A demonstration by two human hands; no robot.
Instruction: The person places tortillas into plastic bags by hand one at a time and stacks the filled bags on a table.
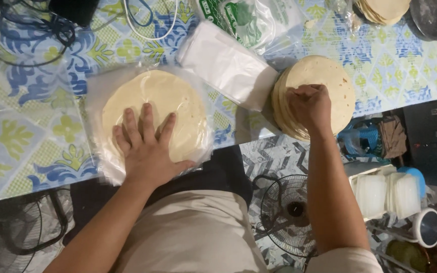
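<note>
Your left hand (145,146) lies flat, palm down, fingers spread and pointing away from you, thumb splayed toward the right. Your left forearm runs back toward your lower left, bare. Your right hand (309,107) is curled, knuckles up, fingers bent under, probably pinching something, though the fingertips are hidden. Your right forearm rises nearly straight.
</note>
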